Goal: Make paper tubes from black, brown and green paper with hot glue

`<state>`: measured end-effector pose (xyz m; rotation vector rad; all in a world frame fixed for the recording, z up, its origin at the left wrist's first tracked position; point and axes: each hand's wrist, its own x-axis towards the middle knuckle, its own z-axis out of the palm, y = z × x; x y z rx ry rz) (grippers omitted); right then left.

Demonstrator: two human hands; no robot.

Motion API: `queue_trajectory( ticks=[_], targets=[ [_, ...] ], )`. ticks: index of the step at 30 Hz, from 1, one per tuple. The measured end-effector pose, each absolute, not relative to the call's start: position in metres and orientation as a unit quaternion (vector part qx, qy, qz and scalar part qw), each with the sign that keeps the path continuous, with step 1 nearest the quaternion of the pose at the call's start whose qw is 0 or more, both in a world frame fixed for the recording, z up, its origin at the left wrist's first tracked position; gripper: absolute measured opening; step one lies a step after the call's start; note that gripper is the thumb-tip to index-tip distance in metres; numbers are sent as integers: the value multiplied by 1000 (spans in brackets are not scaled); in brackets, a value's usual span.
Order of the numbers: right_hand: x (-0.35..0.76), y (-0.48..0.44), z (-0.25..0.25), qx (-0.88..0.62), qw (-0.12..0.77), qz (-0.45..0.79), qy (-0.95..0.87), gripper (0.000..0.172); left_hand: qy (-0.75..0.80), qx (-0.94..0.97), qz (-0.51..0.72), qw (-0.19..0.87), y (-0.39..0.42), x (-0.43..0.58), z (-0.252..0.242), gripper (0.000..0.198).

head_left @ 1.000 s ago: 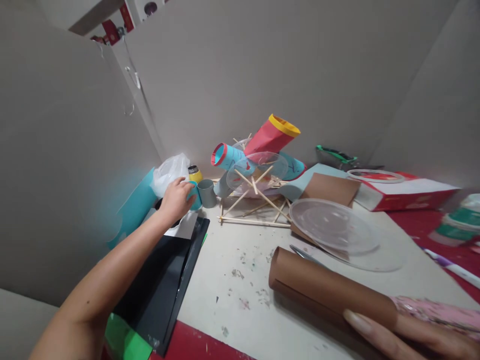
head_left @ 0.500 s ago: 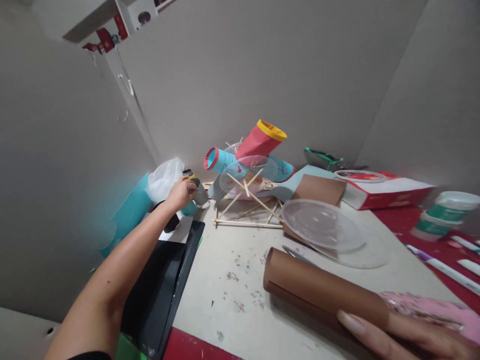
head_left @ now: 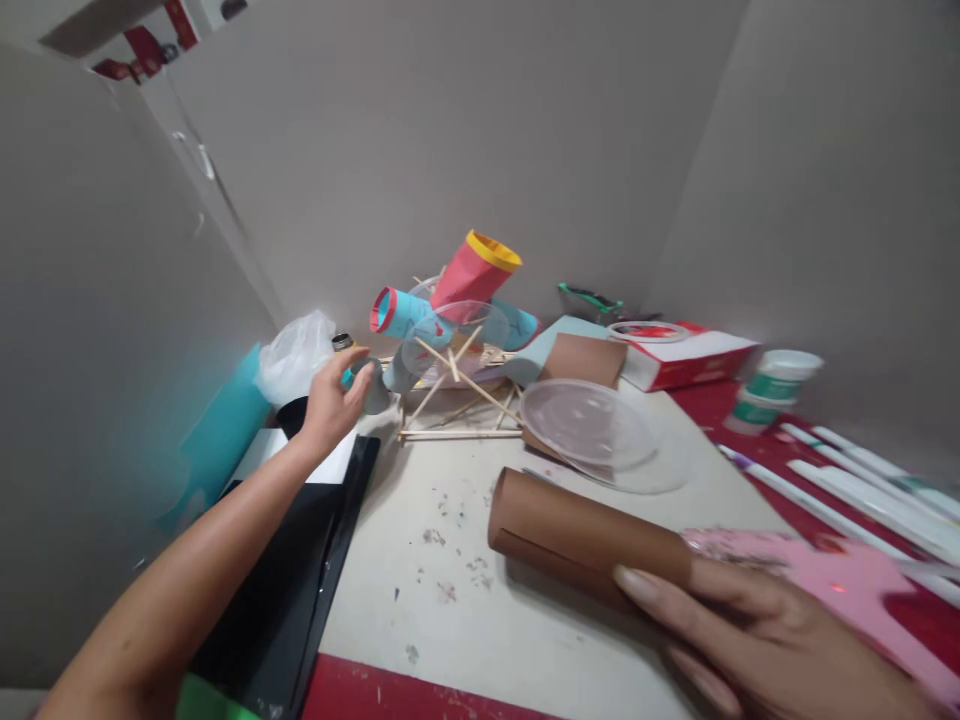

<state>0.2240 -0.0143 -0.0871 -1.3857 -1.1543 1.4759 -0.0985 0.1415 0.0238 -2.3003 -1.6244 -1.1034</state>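
Observation:
My right hand (head_left: 765, 625) is closed round one end of a brown paper tube (head_left: 585, 530), thumb along its near side. The tube's open end points left over the work board. My left hand (head_left: 334, 400) reaches forward with thumb and fingers apart and nothing visibly between them. Just beyond its fingertips stands a grey cylinder (head_left: 377, 392); whether they touch it I cannot tell. A dark-necked bottle (head_left: 343, 342) shows behind the hand. Right of it stands a wooden-stick frame (head_left: 459, 434) with clear discs, carrying a pink paper tube (head_left: 472, 275) and a blue one (head_left: 409, 315).
Clear plastic lids (head_left: 585, 420) lie on the pale board (head_left: 420, 620). A pink glue gun (head_left: 840, 580) with a red light lies beside my right hand. White pens, stacked tubs (head_left: 772, 390) and a red-and-white box (head_left: 690, 355) are at right; a black folder (head_left: 262, 570) is at left.
My left hand's fingers have spread, and the hand has drawn back slightly from the grey cylinder. My right hand still holds the brown tube. The view has shifted to the right.

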Motion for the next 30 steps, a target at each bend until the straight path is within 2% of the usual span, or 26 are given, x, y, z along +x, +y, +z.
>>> queue_trajectory(
  ticks=[2, 6, 8, 11, 17, 22, 30],
  targets=[
    [218, -15, -68, -553, 405, 582, -437, 53, -497, -728, -458, -116, 105, -74, 24, 29],
    [214, -15, -53, -537, 419, 580, -447, 52, -474, -634, -400, -461, 36, -29, 15, 32],
    [215, -14, -56, -522, 409, 587, -464, 53, -446, -582, -342, -588, 16, -13, 7, 38],
    [218, -14, -63, -499, 387, 608, -482, 48, -392, -523, -295, -697, 7, 2, -7, 39],
    [220, -12, -63, -477, 385, 616, -493, 44, -377, -450, -312, -747, 14, 12, -28, 39],
    [223, -12, -65, -495, 419, 571, -503, 52, -398, -423, -345, -737, 19, 10, -36, 43],
    [217, -10, -68, -507, 405, 599, -469, 49, -394, -486, -332, -706, 10, 7, -39, 44]
  ],
)
